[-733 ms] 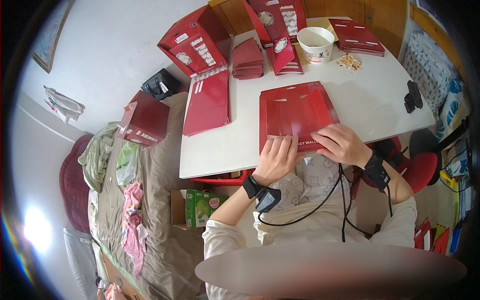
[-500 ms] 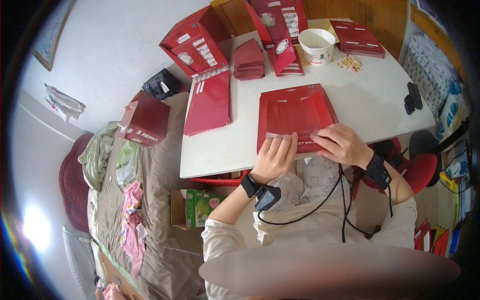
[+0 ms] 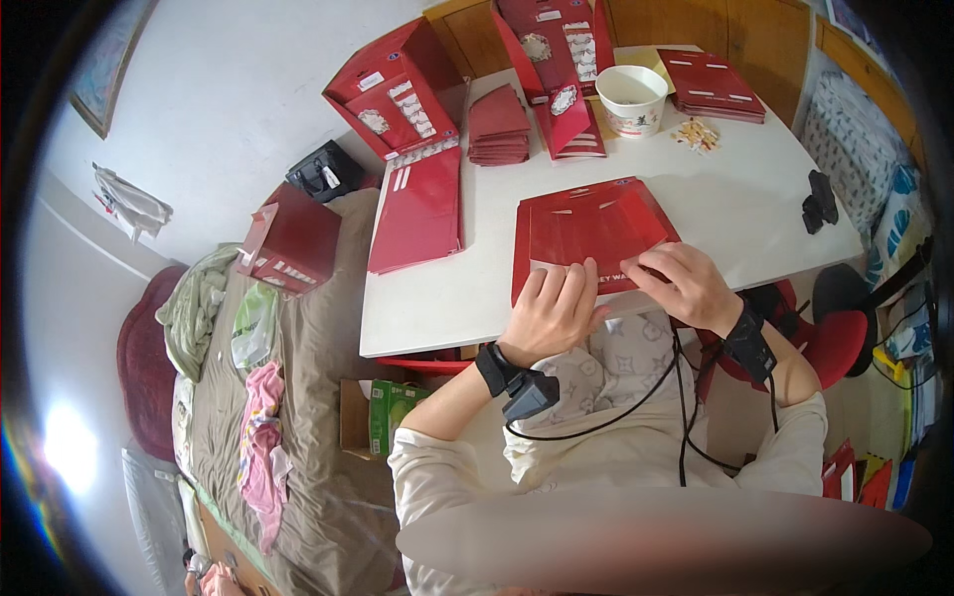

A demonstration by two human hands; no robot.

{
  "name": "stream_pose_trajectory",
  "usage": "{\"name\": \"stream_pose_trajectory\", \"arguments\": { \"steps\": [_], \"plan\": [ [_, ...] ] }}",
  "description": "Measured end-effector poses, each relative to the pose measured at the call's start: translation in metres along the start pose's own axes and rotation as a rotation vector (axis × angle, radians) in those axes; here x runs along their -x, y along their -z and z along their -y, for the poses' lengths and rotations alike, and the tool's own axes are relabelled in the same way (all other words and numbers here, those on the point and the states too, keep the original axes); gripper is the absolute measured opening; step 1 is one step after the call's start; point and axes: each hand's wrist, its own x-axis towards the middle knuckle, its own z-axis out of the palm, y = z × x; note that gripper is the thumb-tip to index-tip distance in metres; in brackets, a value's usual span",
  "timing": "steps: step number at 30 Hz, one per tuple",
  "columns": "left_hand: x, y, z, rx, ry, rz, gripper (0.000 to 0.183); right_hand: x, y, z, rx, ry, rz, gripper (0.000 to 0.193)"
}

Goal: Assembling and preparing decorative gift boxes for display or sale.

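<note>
With the left hand [image 3: 556, 310] spread flat and the right hand [image 3: 684, 285] pinching the red card [image 3: 586, 228]'s near edge, uneven pressure could crease it crooked.

Desk [image 3: 755, 204]: white, rectangular.
Near edge: flat red card [image 3: 591, 233].
Left edge: red sheet [image 3: 417, 214], overhanging.
Far side: red stack [image 3: 499, 124], white cup [image 3: 631, 99], red folders [image 3: 711, 84].
Right edge: black object [image 3: 820, 201].

I count two hands on one flat red paper bag [image 3: 592, 226] — one white tub [image 3: 631, 99], one folded red stack [image 3: 498, 124], two black clips [image 3: 819, 201].
</note>
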Motion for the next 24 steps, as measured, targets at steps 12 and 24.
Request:
{"name": "stream_pose_trajectory", "arguments": {
  "steps": [12, 24],
  "plan": [
    [-0.006, 0.002, 0.013, -0.157, -0.073, -0.077, 0.024, -0.014, 0.009, -0.002, 0.111, 0.086, -0.035, 0.027],
    [-0.026, 0.014, 0.023, -0.104, -0.03, -0.174, 0.025, -0.041, 0.03, -0.007, 0.049, 0.014, -0.088, 0.022]
  ]
}}
